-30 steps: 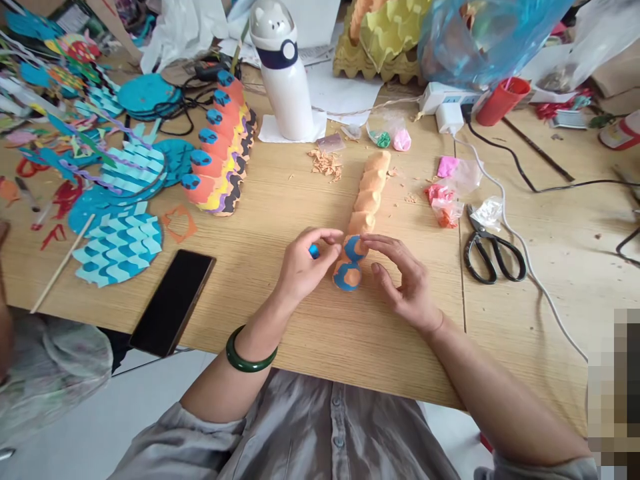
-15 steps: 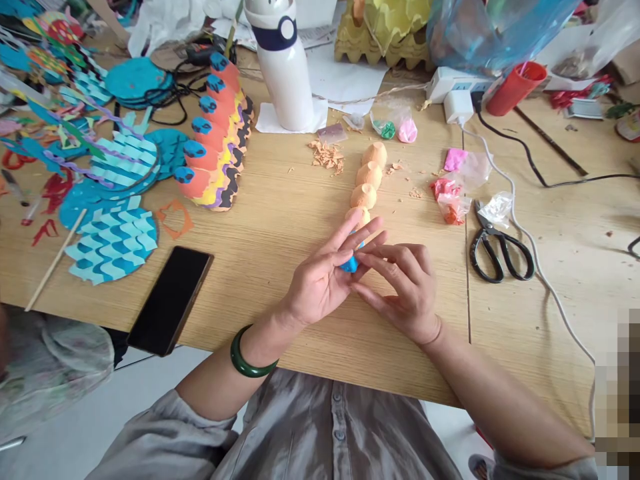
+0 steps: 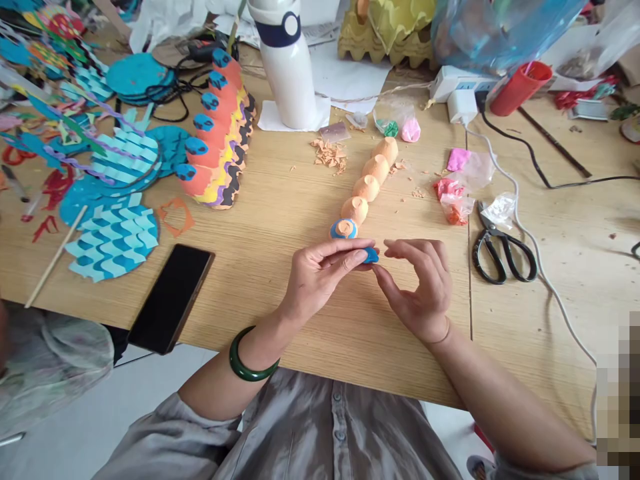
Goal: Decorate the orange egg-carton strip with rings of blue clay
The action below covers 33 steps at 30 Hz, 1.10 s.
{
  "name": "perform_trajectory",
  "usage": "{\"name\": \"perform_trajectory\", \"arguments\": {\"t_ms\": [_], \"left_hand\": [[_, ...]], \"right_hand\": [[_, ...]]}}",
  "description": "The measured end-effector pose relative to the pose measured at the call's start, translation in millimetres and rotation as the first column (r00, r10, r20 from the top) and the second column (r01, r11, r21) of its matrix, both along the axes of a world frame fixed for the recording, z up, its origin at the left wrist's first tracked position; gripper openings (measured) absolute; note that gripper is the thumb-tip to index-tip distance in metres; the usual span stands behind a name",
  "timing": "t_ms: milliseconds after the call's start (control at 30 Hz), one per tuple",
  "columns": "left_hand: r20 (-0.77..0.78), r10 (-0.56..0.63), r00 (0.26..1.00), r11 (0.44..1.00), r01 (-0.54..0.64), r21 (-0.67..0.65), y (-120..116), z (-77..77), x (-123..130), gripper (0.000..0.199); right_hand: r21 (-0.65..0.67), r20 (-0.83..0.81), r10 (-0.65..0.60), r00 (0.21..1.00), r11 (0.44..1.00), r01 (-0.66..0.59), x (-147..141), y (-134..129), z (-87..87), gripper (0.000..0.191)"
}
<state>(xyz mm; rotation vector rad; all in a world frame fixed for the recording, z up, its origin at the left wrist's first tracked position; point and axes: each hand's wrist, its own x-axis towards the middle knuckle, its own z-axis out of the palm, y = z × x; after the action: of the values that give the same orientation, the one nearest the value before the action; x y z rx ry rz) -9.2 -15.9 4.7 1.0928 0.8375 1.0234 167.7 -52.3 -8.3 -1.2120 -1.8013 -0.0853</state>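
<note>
A small lump of blue modelling clay (image 3: 371, 255) is pinched between the thumb and fingers of my left hand (image 3: 320, 273). My right hand (image 3: 420, 283) is just right of it, thumb and forefinger apart; the thumb tip is close to the clay's lower edge, and whether it touches I cannot tell. Just beyond the hands lies a row of orange egg-carton cups (image 3: 367, 189). Around the top of the nearest cup runs a blue clay ring (image 3: 335, 230). A similar row of cups, decorated in orange, yellow, purple and black with blue tips (image 3: 220, 140), lies to the left.
A black phone (image 3: 171, 298) lies left of my arm, near blue layered paper pieces (image 3: 115, 240). Scissors (image 3: 503, 247), bagged clay (image 3: 454, 200) and a white cable (image 3: 540, 267) are on the right. A white bottle (image 3: 287, 73) stands behind orange shavings (image 3: 329, 155).
My hands have drawn slightly apart, and the blue lump now sits in my left fingertips instead of between both hands. The near end of the cup row has swung left, exposing its blue ring.
</note>
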Motion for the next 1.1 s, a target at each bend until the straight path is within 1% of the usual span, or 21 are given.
{"name": "perform_trajectory", "arguments": {"t_ms": [133,233,433,500,600,667,700,767,833,867,967,1033,1100], "left_hand": [[-0.01,-0.004,1.0,1.0,0.003,-0.004,0.1,-1.0,0.5,0.025],[-0.007,-0.027,1.0,1.0,0.027,0.005,-0.1,-1.7,1.7,0.028],[-0.047,-0.015,0.999,1.0,0.015,0.016,1.9,-2.2,4.1,0.025],[-0.06,-0.012,0.998,1.0,0.013,0.018,2.1,-2.1,4.3,0.025],[-0.063,-0.004,0.998,1.0,0.006,0.024,1.6,-1.9,4.2,0.026],[-0.059,-0.006,0.998,1.0,0.008,0.026,1.0,-1.2,3.9,0.026],[-0.057,-0.008,0.998,1.0,0.009,0.025,0.8,-0.7,3.6,0.026],[-0.05,-0.006,0.999,1.0,0.007,0.021,0.9,0.5,2.9,0.026],[-0.044,-0.004,0.999,1.0,0.005,0.021,1.3,1.3,2.2,0.026],[-0.045,-0.005,0.999,1.0,0.006,0.024,1.5,1.4,1.9,0.025],[-0.064,-0.008,0.998,0.999,0.011,0.043,1.9,0.4,1.3,0.024],[-0.083,-0.005,0.997,0.998,0.01,0.06,1.8,-0.7,1.1,0.023],[-0.098,0.002,0.995,0.997,0.006,0.076,1.6,-1.1,1.1,0.023]], "right_hand": [[0.025,0.045,0.011,0.999,1.0,-0.012,0.4,0.2,0.3,0.024],[0.036,0.014,0.012,1.0,0.999,-0.013,1.0,0.7,-0.5,0.021],[0.004,0.0,0.027,1.0,1.0,-0.027,2.4,1.0,-0.4,0.026],[0.008,0.0,0.042,0.999,0.999,-0.042,2.5,1.0,0.5,0.024],[-0.006,-0.064,0.055,0.996,0.998,-0.055,2.2,0.7,1.9,0.019],[-0.05,-0.135,0.066,0.989,0.996,-0.074,2.0,0.6,2.5,0.015],[-0.075,-0.167,0.071,0.983,0.994,-0.085,2.1,0.6,2.6,0.016],[-0.095,-0.197,0.079,0.977,0.99,-0.1,2.4,1.0,2.3,0.022],[-0.072,-0.162,0.093,0.982,0.992,-0.106,3.0,1.7,1.7,0.03],[-0.056,-0.127,0.1,0.987,0.993,-0.108,3.3,2.0,1.3,0.031],[-0.018,-0.042,0.096,0.994,0.995,-0.097,4.4,2.8,0.5,0.025],[0.003,-0.018,0.075,0.997,0.997,-0.075,5.3,3.2,0.3,0.021],[0.011,0.006,0.064,0.998,0.998,-0.064,6.2,3.5,0.3,0.021]]}}
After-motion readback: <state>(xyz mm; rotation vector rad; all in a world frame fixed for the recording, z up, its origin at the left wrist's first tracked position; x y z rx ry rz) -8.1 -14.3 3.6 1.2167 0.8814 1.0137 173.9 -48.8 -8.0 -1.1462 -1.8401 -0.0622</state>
